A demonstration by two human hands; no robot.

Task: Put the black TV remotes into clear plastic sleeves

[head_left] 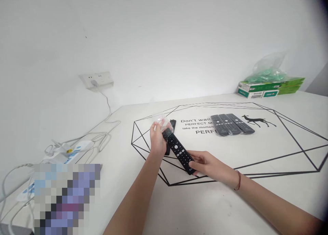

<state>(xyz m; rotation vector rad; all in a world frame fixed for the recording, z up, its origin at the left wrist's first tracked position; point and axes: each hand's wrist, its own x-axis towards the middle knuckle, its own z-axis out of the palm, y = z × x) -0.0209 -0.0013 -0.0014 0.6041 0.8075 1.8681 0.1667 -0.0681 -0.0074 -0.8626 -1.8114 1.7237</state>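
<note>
Here the right hand (pixel 205 162) has its grip closed round the lower end of a black remote (pixel 180 153) above the bench (pixel 205 207); the left hand (pixel 156 140) seems to have its grip pinched on clear film (pixel 161 118) at the upper end. The remote should be light and stiff, best held by its long edges; the film, slippery. Beyond, a second remote (pixel 173 125) is partly hidden, and three wrapped remotes (pixel 230 124) have unreadable labels.
</note>
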